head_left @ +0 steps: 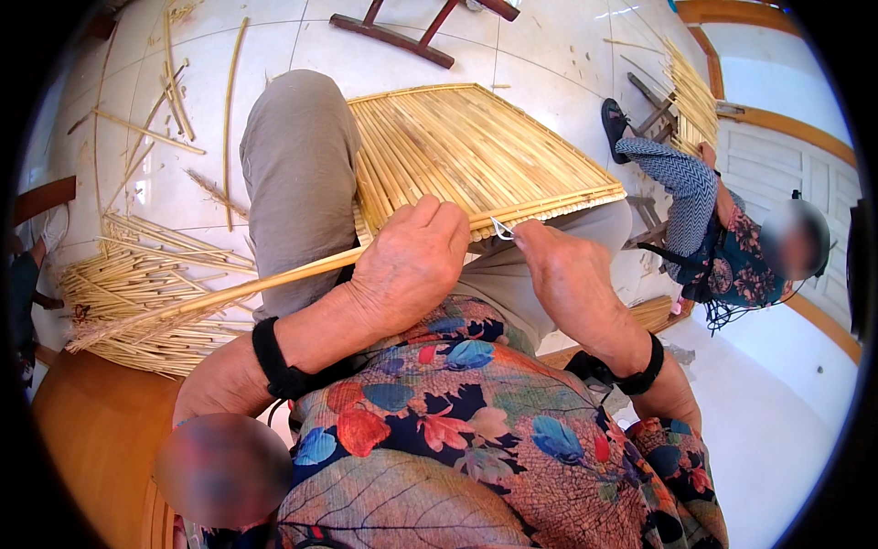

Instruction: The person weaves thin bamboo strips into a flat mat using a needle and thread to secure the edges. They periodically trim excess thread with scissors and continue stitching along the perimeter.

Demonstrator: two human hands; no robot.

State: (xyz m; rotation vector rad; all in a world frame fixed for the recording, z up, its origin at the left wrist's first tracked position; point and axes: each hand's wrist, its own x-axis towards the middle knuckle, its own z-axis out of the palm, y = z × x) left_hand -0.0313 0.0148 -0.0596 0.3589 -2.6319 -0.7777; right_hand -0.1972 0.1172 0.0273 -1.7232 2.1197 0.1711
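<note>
A panel of straw-coloured reed stalks (476, 137) lies across my lap, its near edge bound with pale stitching. My left hand (416, 265) is closed round a long reed stalk (302, 273) laid along that edge. The stalk's feathery end (114, 331) sticks out past my left knee. At the same edge, just right of my left hand, my right hand (567, 274) pinches a thin white cord (501, 229), which forms a small loop against the stalks. My right fingertips are partly hidden behind the hand.
A pile of cut reeds (174, 293) lies on my left, with loose stalks (174, 101) scattered over the tiled floor. A dark red wooden stand (425, 37) is ahead. At right sits another person (718, 224) by a second reed panel (690, 101). An orange-brown wooden surface (101, 421) is at lower left.
</note>
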